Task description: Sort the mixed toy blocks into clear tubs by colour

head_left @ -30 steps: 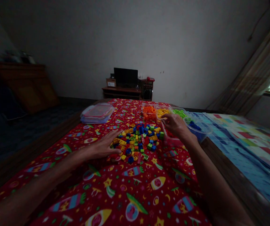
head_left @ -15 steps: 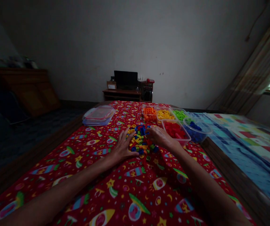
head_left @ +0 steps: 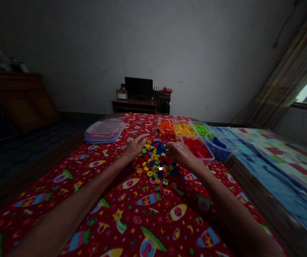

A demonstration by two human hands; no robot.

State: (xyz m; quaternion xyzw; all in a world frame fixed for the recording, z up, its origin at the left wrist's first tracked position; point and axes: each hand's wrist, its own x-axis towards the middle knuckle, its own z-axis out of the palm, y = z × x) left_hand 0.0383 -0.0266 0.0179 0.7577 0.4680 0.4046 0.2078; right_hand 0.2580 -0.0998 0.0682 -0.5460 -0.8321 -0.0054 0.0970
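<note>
A mixed pile of toy building bricks (head_left: 153, 160) in yellow, blue, green and red lies on the red patterned cloth (head_left: 148, 221). My left hand (head_left: 135, 148) is at the pile's far left edge, fingers stretched out and holding nothing I can see. On the other side, my right hand (head_left: 180, 153) hangs over the pile with its fingers bent together; whatever they hold is hidden. Just left of those fingertips is a blue brick (head_left: 159, 147). A green-and-white piece (head_left: 165, 182) sits at the near edge of the pile.
Clear containers at the right hold sorted bricks: orange (head_left: 166, 129), yellow (head_left: 184, 129), green (head_left: 200, 130), red (head_left: 197, 147) and blue (head_left: 219, 143). Stacked lids (head_left: 105, 131) lie at the left. A wooden edge (head_left: 260, 200) runs along the right, beside a bed (head_left: 273, 167).
My left hand has moved back and left off the pile, uncovering more bricks. My right hand stays over the right side. The view has shifted slightly to the right.
</note>
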